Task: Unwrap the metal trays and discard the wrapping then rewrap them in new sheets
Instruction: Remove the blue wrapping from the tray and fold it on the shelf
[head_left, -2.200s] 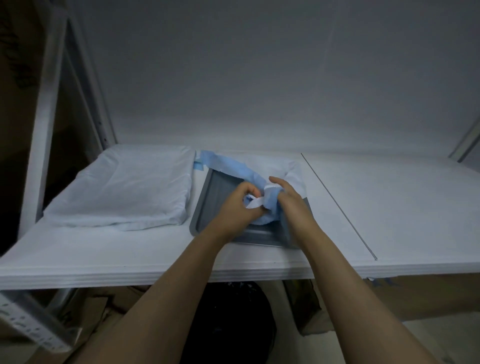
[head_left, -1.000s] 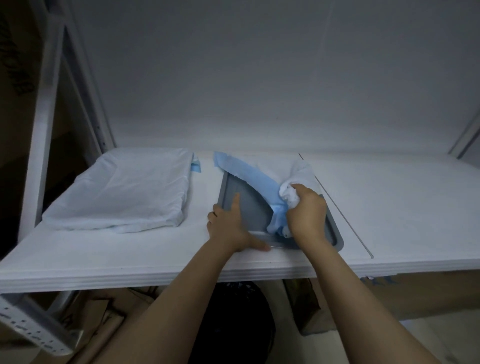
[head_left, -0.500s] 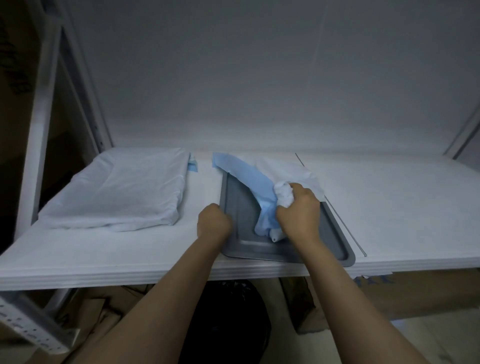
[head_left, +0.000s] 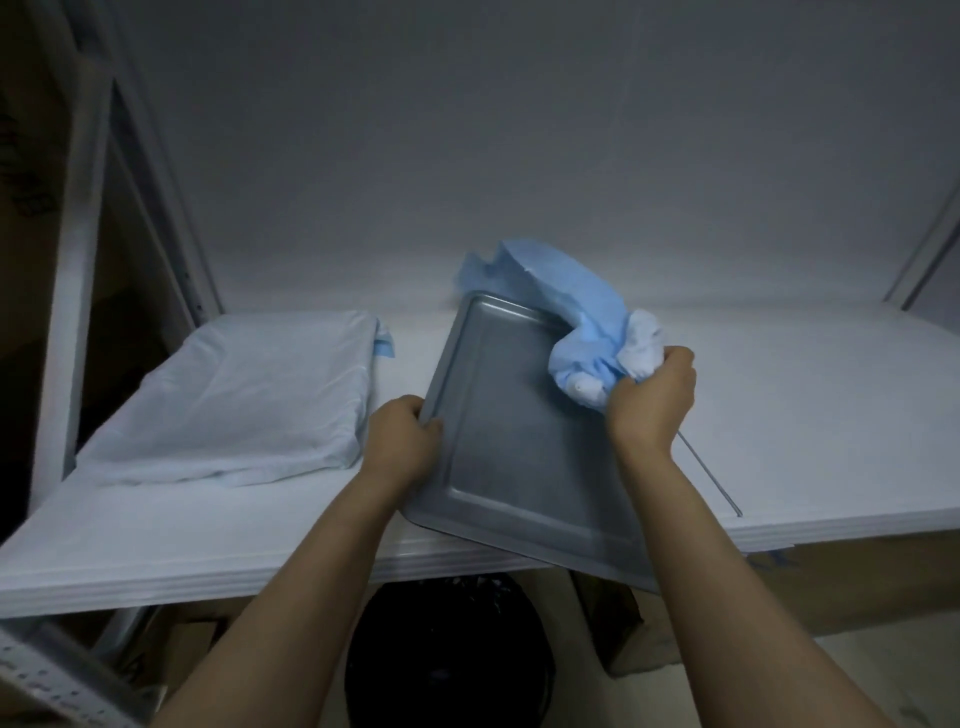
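White shelf (head_left: 779, 415) against a plain grey wall. Metal tray (head_left: 519, 441) lies tilted at centre, its near edge jutting past the shelf front. Left hand (head_left: 402, 441) grips the tray's left rim, fingers curled round it. Right hand (head_left: 652, 400) is over the tray's right side, fingers clenched on bunched blue-and-white wrapping (head_left: 582, 312), which trails up past the tray's far corner. Left of the tray, apart from it: pale wrapped bundle (head_left: 249, 400). Below the tray's near edge: black bin (head_left: 447, 665).

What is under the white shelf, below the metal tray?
A black bin stands under the shelf, cardboard boxes beside it. The bin's inside is too dark to see.
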